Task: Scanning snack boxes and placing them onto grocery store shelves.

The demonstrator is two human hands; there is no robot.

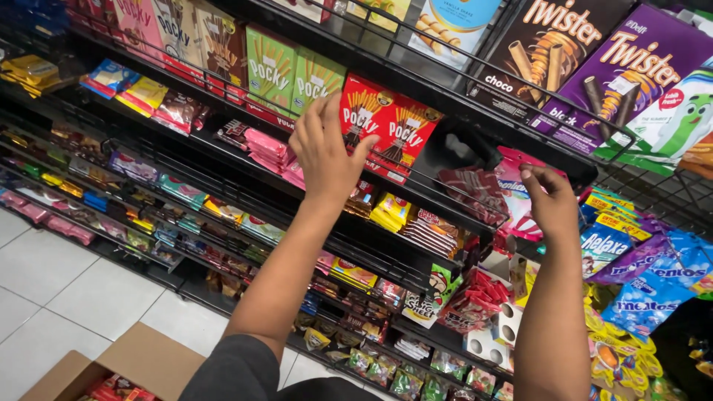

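On the upper wire shelf [445, 111], your left hand [324, 152] rests on the red biscuit-stick boxes [388, 126], fingers spread and pressed flat against their fronts, not clamped. Beside them stand green biscuit-stick boxes [293, 74]. Your right hand [551, 202] reaches toward a gap in the row at the right; fingers curl loosely, and you cannot tell whether they hold anything. The row looks mostly filled, with that gap remaining. At lower left, an open cardboard box [141, 360] on the floor holds red packets [115, 389], so stock remains.
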